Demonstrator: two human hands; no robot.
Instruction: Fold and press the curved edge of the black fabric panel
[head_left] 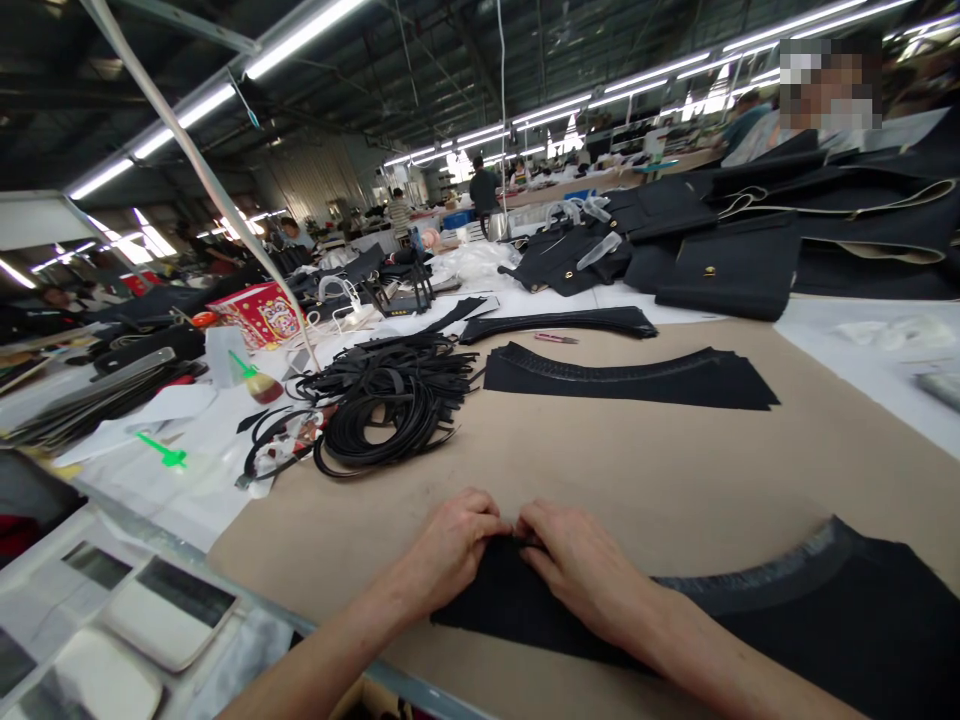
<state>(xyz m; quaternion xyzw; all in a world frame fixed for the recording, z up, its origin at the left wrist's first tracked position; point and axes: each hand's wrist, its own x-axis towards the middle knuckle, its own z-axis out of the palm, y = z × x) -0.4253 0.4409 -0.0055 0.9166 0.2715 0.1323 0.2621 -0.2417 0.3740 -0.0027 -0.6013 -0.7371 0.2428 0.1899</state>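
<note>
A black fabric piece (pixel 840 630) with a curved, greyish upper edge lies along the near side of the brown-covered table (pixel 645 470). At its left end, my left hand (pixel 457 540) pinches the top edge between thumb and fingers. My right hand (pixel 574 555) is right beside it, fingers closed on the same edge. The two sets of fingertips nearly meet. Further back rests a second black curved piece (pixel 630 380), with a small pink-handled tool (pixel 556 338) behind it.
Coiled black strips (pixel 375 430) lie left of centre. A bottle with a green nozzle (pixel 262 385) and a red patterned box (pixel 259 315) stand at the left. Black bags (pixel 727 260) are piled at the back right. A pale pole (pixel 202 170) rises at the left. People are in the background.
</note>
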